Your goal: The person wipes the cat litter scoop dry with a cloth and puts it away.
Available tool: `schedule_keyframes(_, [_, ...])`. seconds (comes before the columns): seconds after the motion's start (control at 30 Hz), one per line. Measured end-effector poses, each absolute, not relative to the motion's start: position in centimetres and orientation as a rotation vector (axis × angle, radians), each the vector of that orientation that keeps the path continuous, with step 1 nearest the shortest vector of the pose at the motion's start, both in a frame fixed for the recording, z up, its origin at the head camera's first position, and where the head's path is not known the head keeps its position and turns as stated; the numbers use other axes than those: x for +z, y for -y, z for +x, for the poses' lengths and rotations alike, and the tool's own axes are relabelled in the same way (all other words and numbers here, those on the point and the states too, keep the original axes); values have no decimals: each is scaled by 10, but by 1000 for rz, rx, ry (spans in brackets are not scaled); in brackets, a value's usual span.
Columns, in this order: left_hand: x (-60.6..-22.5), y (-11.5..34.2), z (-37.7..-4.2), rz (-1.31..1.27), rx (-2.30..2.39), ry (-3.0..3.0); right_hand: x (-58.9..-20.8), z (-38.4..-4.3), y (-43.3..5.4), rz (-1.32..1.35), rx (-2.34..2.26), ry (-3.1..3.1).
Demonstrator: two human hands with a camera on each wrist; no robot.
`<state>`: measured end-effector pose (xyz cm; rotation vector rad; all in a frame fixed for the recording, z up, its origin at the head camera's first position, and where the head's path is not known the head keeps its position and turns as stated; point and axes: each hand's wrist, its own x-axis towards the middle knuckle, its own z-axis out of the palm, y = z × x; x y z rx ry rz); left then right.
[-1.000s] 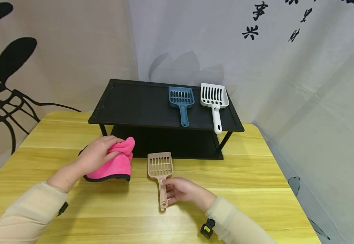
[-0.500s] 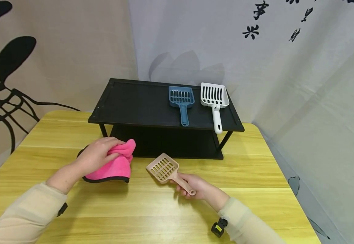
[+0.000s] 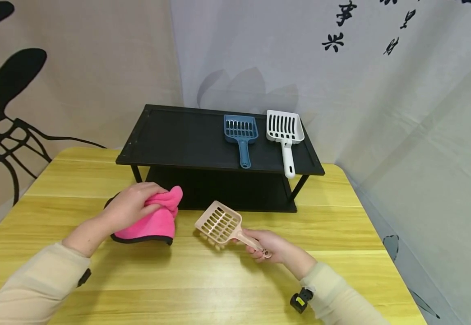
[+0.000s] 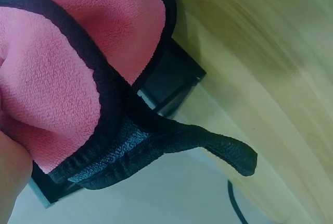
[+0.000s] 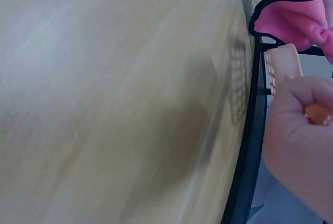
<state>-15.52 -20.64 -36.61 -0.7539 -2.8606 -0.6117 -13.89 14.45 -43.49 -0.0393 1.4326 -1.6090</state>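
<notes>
My left hand (image 3: 131, 207) grips a pink cloth (image 3: 154, 225) with black edging, bunched up over the left of the table. In the left wrist view the cloth (image 4: 52, 73) shows its dark border and a black hanging loop. My right hand (image 3: 265, 246) holds a beige slotted litter scoop (image 3: 221, 223) by its handle, lifted off the table with its head tilted toward the left. Its shadow falls on the wood below. In the right wrist view the hand (image 5: 302, 130) hides most of the scoop (image 5: 285, 62).
A black two-tier rack (image 3: 178, 135) stands at the back of the wooden table (image 3: 170, 289). On its top shelf lie a blue litter scoop (image 3: 241, 133) and a white litter scoop (image 3: 286, 135), handles toward me. A pale curtain (image 3: 227, 49) hangs behind.
My right hand has picked the beige scoop up off the table, turned its head leftward and drawn its handle to the right. The left hand and cloth have hardly moved.
</notes>
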Motion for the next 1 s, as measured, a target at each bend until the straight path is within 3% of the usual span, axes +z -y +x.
schedule_keyframes(0.57, [-351, 170, -168, -994, -566, 2750, -423, -137, -143, -121, -1551, -1412])
schedule_keyframes(1.0, [-367, 131, -151, -1230, -639, 2822, -411, -138, -141, -164, -1529, -1432])
